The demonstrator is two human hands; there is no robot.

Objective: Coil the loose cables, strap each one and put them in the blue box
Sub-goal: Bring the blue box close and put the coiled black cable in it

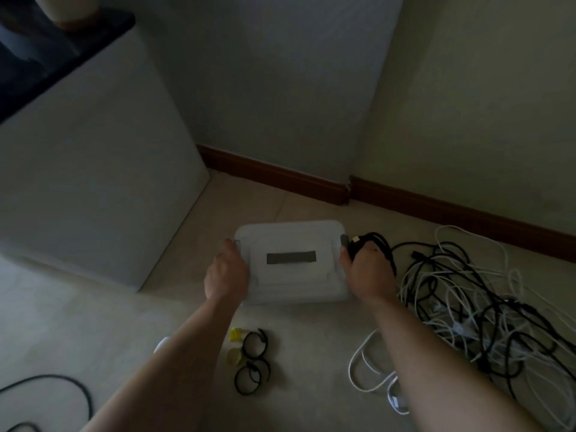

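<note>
Pale plastic is seen on the lid of the box point(290, 232), which is set on the floor point(93, 322) near its far corner, close to the skirting board point(280, 176). A grey label point(291, 257) is stuck across the middle of the lid. The colour of the box's sides cannot be judged in the dim light.

The left hand point(227, 272) is laid on the left end of the lid, with its fingers curled over the rim, apparently at the latch. The right hand point(366, 272) is placed at the right end of the box, and a coiled black cable point(372, 240) is gripped in it, its loops held just beside the lid's right latch.

A tangled pile of black and white cables point(467, 300) is spread over the floor to the right of the box, toward the right wall. Black straps point(252, 360), curled into loops, are laid on the floor nearer than the box, between the two forearms, with yellow straps point(235, 335) touching them on the left. Another black cable point(84, 391) is trailed across the near left corner of the floor.
</note>
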